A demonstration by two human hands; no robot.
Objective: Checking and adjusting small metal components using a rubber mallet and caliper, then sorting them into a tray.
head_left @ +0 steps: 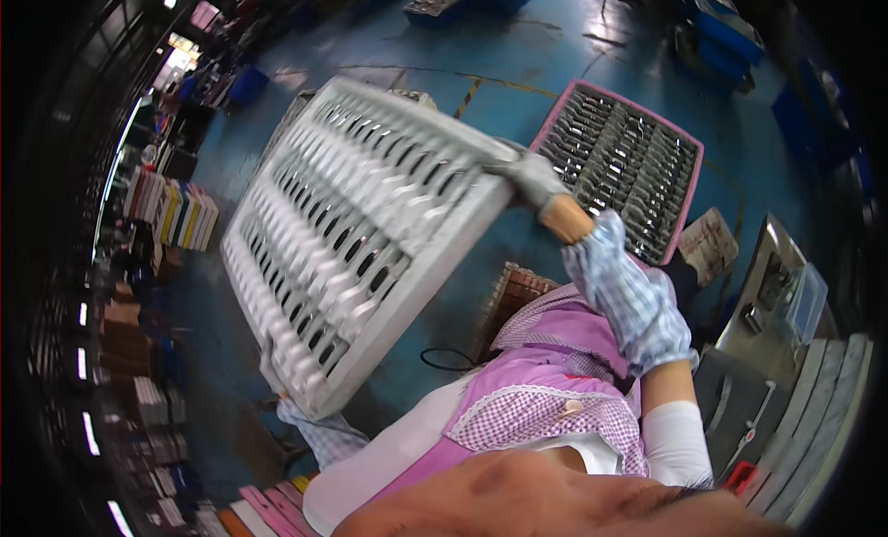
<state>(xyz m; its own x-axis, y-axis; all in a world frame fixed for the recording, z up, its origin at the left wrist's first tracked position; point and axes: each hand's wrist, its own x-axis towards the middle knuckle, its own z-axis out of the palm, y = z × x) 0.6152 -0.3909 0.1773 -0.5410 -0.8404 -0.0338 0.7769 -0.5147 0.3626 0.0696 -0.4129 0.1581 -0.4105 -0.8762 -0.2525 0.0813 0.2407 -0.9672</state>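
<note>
A large white slotted tray, held tilted in front of me, has rows of wavy ridges and dark slots with shiny spots. Motion blur keeps me from telling whether metal pieces lie in it. My right hand, in a grey glove, is closed on the tray's edge at its far right corner. At the near left edge, my left hand, gloved too, grips the rim; most of it is hidden by the tray. To the right, a pink-rimmed tray carries rows of shiny metal pieces.
Stacked coloured trays stand at left, with more trays near my left side. Close on my right are a metal table and a clear plastic box. Blue bins sit farther off on the blue floor.
</note>
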